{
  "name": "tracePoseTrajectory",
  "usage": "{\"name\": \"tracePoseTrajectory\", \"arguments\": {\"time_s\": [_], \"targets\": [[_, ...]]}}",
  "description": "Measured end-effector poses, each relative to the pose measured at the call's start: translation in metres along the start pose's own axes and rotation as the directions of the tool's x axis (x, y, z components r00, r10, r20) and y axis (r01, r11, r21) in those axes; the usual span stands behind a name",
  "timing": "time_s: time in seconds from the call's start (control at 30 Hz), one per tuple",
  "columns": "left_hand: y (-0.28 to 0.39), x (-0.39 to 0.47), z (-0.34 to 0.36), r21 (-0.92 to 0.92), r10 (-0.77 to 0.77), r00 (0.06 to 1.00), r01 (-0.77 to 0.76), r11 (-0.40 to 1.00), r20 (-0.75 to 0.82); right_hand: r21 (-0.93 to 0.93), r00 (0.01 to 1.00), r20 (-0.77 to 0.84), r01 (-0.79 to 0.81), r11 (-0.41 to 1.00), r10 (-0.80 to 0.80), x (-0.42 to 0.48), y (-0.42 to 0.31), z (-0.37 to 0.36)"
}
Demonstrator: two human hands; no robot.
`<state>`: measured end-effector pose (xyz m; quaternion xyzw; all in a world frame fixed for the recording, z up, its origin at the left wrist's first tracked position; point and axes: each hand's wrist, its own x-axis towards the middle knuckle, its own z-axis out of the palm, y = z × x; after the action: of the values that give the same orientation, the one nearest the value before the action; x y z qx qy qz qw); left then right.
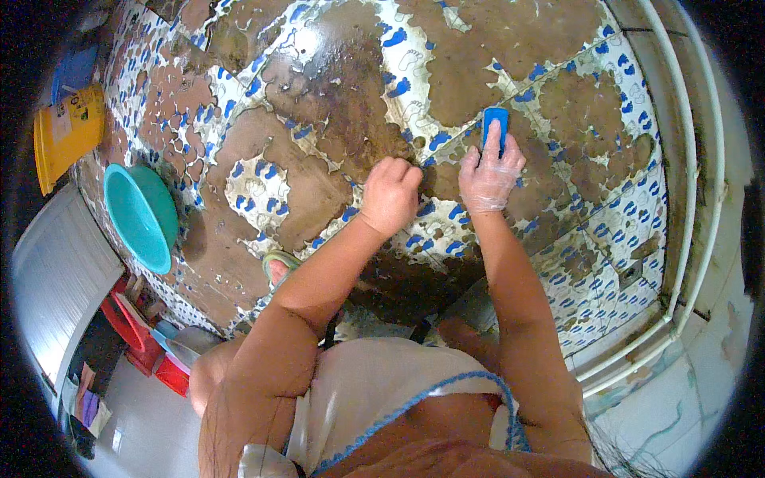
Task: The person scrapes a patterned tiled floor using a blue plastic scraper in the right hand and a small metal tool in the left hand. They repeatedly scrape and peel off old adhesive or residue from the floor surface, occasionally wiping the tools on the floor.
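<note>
My right hand [491,176], in a thin clear plastic glove, grips a small blue handheld tool [488,128], its index finger stretched along the top. The tool's working side faces the floor and is hidden. My bare left hand [391,194] is curled close to the floor, left of the right hand; its fingertips are out of sight, so I cannot tell whether it holds anything. Under both hands lies a tiled floor [454,71] with brown areas and ragged patches of white film printed with blue footprints. Part of the floor is wet and shiny.
A turquoise plastic basin [140,218] stands at left, below a yellow bucket [70,128] and a blue container [75,71]. White pipes [687,149] run along the right wall. A foot in a green slipper [281,266] is near my left forearm. Red plastic items [134,328] sit lower left.
</note>
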<state>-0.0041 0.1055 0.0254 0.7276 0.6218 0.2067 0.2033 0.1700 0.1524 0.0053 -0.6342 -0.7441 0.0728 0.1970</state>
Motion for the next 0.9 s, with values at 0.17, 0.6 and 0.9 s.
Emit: {"name": "tracePoseTrajectory", "arguments": {"time_s": [0.17, 0.6, 0.9], "targets": [[-0.075, 0.121, -0.051, 0.166, -0.245, 0.929, 0.297, 0.940, -0.276, 0.010, 1.000, 0.018, -0.006, 1.000, 0.006, 0.001, 0.001, 0.001], [-0.066, 0.152, -0.027, 0.147, -0.151, 0.962, 0.187, 0.971, -0.226, 0.021, 1.000, 0.027, -0.004, 1.000, 0.003, 0.003, 0.000, 0.003], [-0.048, 0.068, -0.025, 0.101, 0.079, 0.994, -0.070, 0.992, -0.080, 0.041, 0.999, -0.016, 0.034, 0.999, -0.034, 0.002, 0.005, 0.000]]}}
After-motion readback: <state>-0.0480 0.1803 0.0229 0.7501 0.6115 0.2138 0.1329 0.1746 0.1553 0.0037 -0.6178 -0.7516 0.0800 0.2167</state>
